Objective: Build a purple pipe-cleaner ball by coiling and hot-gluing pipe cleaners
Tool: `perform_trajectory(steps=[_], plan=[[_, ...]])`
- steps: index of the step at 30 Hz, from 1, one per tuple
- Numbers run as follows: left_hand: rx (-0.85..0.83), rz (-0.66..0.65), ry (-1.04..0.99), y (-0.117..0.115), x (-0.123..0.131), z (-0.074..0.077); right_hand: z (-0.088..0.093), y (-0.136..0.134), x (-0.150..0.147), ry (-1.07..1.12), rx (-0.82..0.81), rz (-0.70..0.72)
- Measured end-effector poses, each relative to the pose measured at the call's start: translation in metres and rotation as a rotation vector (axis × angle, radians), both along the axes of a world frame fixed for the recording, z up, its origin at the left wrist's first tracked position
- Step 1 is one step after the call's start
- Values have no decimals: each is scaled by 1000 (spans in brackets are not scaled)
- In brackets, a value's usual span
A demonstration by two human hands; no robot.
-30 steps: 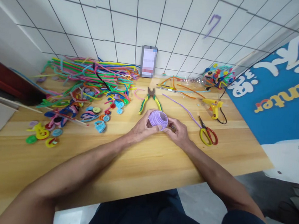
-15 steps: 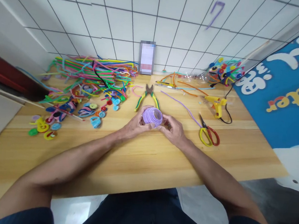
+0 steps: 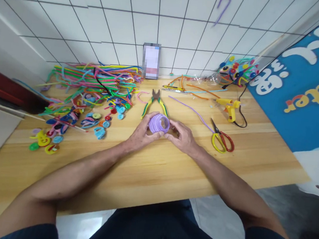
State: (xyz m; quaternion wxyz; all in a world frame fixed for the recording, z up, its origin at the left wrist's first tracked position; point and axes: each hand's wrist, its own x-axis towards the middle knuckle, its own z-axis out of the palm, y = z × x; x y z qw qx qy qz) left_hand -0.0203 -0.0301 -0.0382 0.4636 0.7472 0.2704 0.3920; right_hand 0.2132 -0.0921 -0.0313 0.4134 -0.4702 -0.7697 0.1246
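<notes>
A purple coil of wound pipe cleaner (image 3: 155, 123), hollow and rounded like a small pot, is held between my two hands above the table. My left hand (image 3: 143, 132) wraps round its left side, thumb along the bottom. On the right rim, the fingertips and thumb of my right hand (image 3: 182, 136) are closed against the coil. Its opening is turned toward the right and toward me. Just beyond it lie pliers (image 3: 156, 98) with green and yellow handles. A loose purple pipe cleaner (image 3: 191, 110) stretches to the scissors (image 3: 220, 136), which have one yellow and one red handle.
Piled pipe cleaners (image 3: 95, 79) and small coiled pieces (image 3: 100, 132) cover the table's left. A phone (image 3: 152, 64) leans on the tiled wall. At the right are a yellow glue gun (image 3: 229, 108) with a black cord and a bag of colourful bits (image 3: 239, 70).
The purple coil has turned a little in my hands, its opening now facing more to the right. The whole view has shifted slightly; the tools stay where they lay.
</notes>
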Motion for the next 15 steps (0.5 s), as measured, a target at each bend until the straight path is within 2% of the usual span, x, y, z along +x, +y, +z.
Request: perform_trajectory(steps=[4, 6, 15], plan=[[266, 8, 57, 3, -1, 0, -1, 2, 1, -11, -9, -9], [348, 4, 77, 3, -2, 1, -2, 2, 1, -8, 7, -16], [361, -27, 137, 0, -7, 9, -6, -1, 1, 0, -30, -30]])
